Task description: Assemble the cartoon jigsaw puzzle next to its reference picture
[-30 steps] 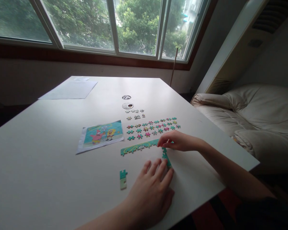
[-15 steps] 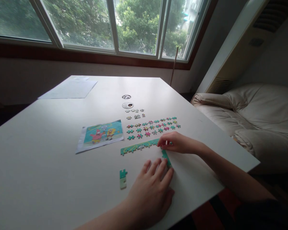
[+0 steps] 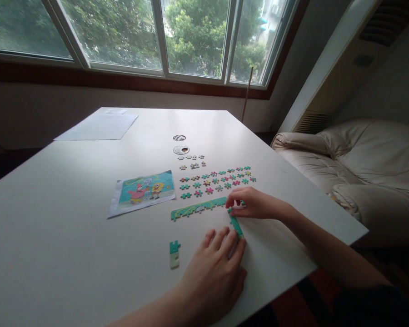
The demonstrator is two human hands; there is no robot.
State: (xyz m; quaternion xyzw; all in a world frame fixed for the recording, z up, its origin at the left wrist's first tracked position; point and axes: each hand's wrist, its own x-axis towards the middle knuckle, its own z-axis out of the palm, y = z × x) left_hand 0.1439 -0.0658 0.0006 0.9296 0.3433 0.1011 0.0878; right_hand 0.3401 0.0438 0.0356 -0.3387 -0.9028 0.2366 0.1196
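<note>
My right hand (image 3: 250,203) is curled, with thumb and fingertips pinching a teal jigsaw piece (image 3: 229,210) at the corner where two joined strips meet. The top strip (image 3: 198,209), green and yellow, runs left from that corner. A teal side strip (image 3: 236,224) runs down from it towards me. My left hand (image 3: 218,261) lies palm down with fingers spread, its fingertips on the lower end of the side strip. Two joined pieces (image 3: 174,254), teal above pale green, lie left of my left hand.
Rows of loose jigsaw pieces (image 3: 209,182) lie beyond the strip, with several pale ones (image 3: 194,165) farther back. A cartoon picture sheet (image 3: 146,193) is on the left. Two round items (image 3: 181,150) and white paper (image 3: 98,127) lie farther off. A sofa (image 3: 371,172) stands right.
My right fingertips have shifted slightly right and opened a little, so more of the teal corner shows. My left hand has barely moved.
</note>
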